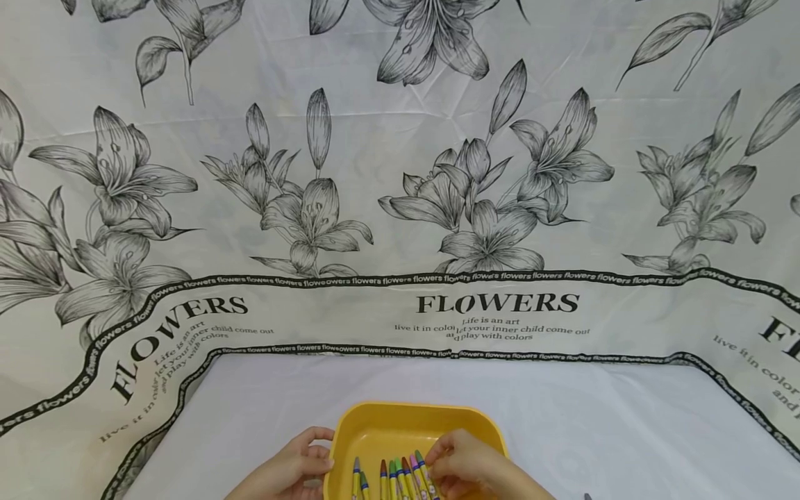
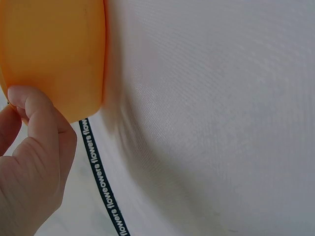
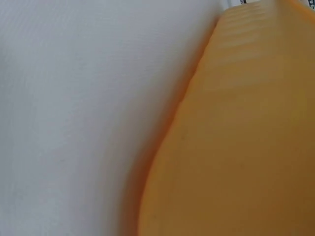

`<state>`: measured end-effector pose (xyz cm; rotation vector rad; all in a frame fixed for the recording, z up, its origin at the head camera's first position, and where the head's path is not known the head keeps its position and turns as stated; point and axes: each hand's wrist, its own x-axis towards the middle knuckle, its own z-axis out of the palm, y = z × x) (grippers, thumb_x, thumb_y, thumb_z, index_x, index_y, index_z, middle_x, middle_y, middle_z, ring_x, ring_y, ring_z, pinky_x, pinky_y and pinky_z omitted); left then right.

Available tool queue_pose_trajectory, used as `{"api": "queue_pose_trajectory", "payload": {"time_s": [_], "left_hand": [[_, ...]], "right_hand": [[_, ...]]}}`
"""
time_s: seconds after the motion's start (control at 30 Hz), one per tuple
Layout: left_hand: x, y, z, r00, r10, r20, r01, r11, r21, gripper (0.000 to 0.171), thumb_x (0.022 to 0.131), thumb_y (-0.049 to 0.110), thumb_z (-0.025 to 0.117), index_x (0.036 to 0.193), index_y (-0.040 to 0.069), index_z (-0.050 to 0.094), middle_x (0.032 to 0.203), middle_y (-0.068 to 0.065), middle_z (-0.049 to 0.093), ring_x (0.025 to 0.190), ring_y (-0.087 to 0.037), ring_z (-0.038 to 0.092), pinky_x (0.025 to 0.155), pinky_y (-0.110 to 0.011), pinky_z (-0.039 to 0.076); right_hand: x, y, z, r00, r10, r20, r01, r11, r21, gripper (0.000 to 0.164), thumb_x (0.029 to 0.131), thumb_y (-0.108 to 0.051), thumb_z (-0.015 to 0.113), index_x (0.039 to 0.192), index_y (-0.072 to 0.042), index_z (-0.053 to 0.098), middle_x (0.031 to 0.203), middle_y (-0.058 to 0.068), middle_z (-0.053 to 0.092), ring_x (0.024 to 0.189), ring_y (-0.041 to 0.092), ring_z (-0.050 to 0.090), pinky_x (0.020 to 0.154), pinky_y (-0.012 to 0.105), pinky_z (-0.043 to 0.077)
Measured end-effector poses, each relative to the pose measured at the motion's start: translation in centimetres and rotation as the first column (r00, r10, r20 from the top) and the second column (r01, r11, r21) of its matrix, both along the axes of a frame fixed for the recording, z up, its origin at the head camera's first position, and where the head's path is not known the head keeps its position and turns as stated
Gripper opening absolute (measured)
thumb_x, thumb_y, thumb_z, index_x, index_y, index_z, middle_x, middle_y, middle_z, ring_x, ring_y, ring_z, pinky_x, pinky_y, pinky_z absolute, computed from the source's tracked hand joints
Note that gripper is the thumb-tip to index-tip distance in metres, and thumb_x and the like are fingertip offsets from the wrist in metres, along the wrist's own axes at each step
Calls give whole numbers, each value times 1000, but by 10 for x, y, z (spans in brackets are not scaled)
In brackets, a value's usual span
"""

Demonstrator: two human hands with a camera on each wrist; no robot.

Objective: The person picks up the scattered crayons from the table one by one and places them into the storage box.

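A yellow plastic bin [image 1: 412,415] with rounded corners is at the bottom of the head view. Several crayons [image 1: 392,479] in yellow wrappers lie side by side in it, their tips pointing away from me; the lower ends are cut off by the frame. My left hand [image 1: 294,464] pinches the bin's left rim between thumb and fingers, as the left wrist view also shows. Reaching over the right side, my right hand [image 1: 469,460] has curled fingers at the rightmost green-tipped crayon [image 1: 423,467] and appears to pinch it. The right wrist view shows only the bin's outer wall [image 3: 236,147].
A white cloth [image 1: 581,410] covers the table under the bin. Behind it hangs a flower-printed curtain [image 1: 387,305] with black lettered bands. A small dark tip [image 1: 587,496] of something shows at the bottom edge, right of my right hand.
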<state>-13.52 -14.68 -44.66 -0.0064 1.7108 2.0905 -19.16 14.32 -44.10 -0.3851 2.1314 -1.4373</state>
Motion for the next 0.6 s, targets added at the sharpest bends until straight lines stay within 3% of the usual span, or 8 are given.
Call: {"api": "queue_pose_trajectory", "payload": {"time_s": [0.23,0.43,0.6], "left_hand": [[0,0,0,1000,1,0,-1,1000,4,43,90,3,54,127,-1,32,88,-5,56,71,-12,57,65,-20,52],[1,0,1,1000,-4,1,4,1000,17,44,90,4,54,127,-2,32,89,-6,55,71,-12,58,65,-21,52],[2,1,2,1000,3,2,-3,1000,17,45,89,4,55,128,-2,32,90,-7,55,71,-12,58,65,-21,52]], "right_hand": [[-8,12,12,1000,15,8,-14,997,-81,18,80,1,60,96,9,61,68,5,61,54,10,57,50,20,51],[-17,28,29,998,30,64,-23,994,-109,27,83,-4,60,106,11,58,76,7,63,60,11,59,55,21,53],[-21,43,45,997,51,55,-43,990,-132,30,84,-6,60,110,9,57,78,7,62,65,13,59,59,23,54]]}}
